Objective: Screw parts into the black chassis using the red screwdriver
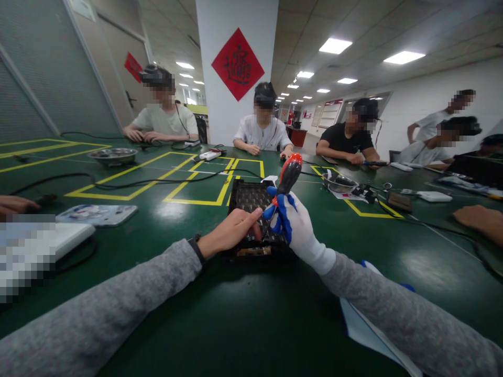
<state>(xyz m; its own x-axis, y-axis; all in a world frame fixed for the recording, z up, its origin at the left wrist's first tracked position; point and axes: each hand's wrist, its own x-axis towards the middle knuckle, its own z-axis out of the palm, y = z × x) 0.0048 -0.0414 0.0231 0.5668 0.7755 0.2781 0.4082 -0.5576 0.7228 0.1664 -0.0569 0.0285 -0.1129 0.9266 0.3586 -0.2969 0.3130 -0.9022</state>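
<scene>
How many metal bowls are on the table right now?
2. One round silver metal bowl at far left, another just right of the red-and-black screwdriver. More may be hidden.

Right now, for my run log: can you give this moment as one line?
left hand: rests on black tray | right hand: gloved, grips screwdriver, handle up | surface: green table

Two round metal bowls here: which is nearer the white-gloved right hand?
The round metal bowl just right of the white-gloved right hand; the other bowl sits far left.
</scene>
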